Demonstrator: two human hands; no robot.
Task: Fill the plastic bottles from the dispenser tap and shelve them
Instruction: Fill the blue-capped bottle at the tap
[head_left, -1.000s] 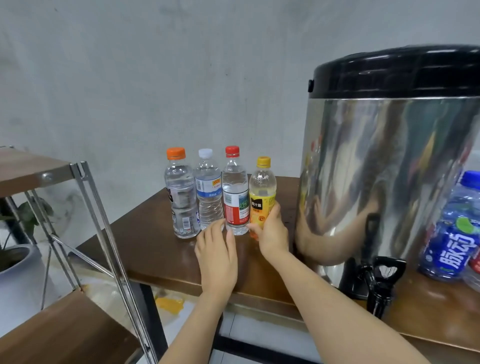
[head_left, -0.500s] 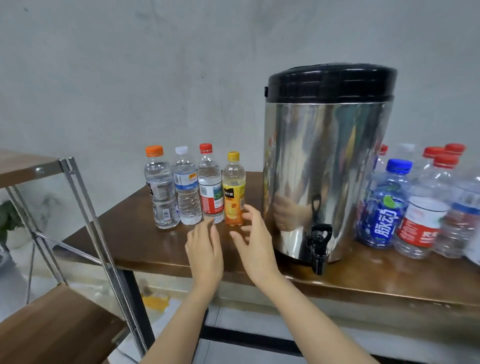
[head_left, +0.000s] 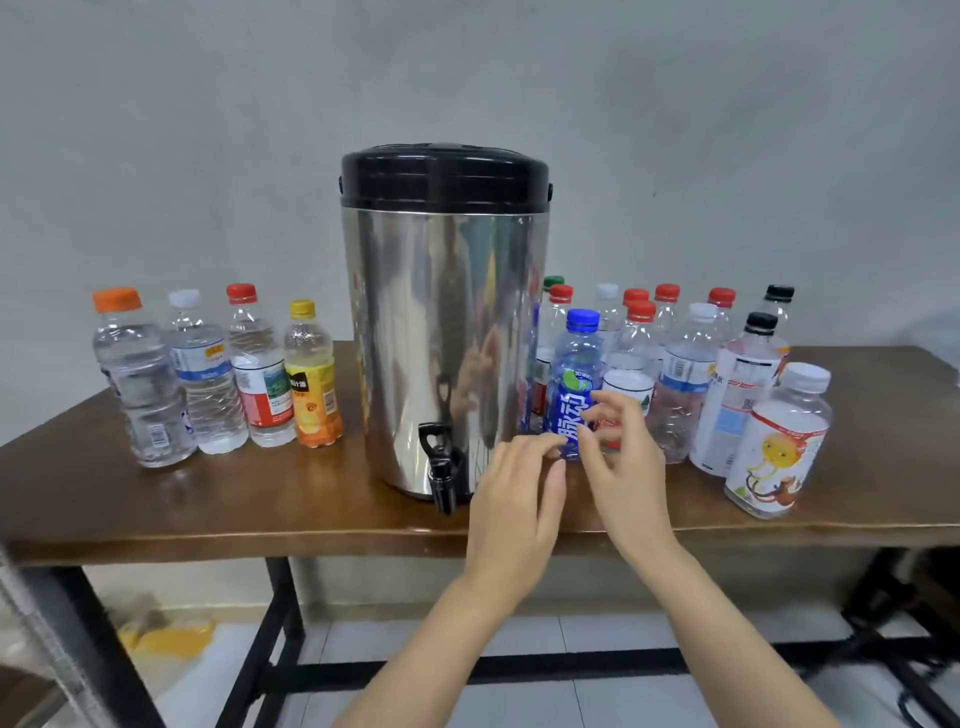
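Observation:
A steel dispenser (head_left: 441, 332) with a black lid stands mid-table, its black tap (head_left: 441, 467) at the front bottom. Left of it, a row of several filled capped bottles (head_left: 208, 379) stands on the table. To its right is a crowd of several capped plastic bottles (head_left: 691, 374), a blue-labelled bottle (head_left: 574, 374) at the front. Both of my hands hover in front of the blue bottle. My left hand (head_left: 519, 499) has relaxed fingers near the bottle's base. My right hand (head_left: 621, 457) has loosely spread fingers in front of its label. Neither hand grips anything.
The brown wooden table (head_left: 208, 514) has black metal legs over a tiled floor. A square white-capped bottle with a cartoon label (head_left: 776, 447) stands nearest the front edge at right. A metal rack post (head_left: 47, 649) shows at the lower left corner.
The view has swung right and back from the left bottle row. Both hands left the yellow bottle and moved right, past the tap, to the blue bottle.

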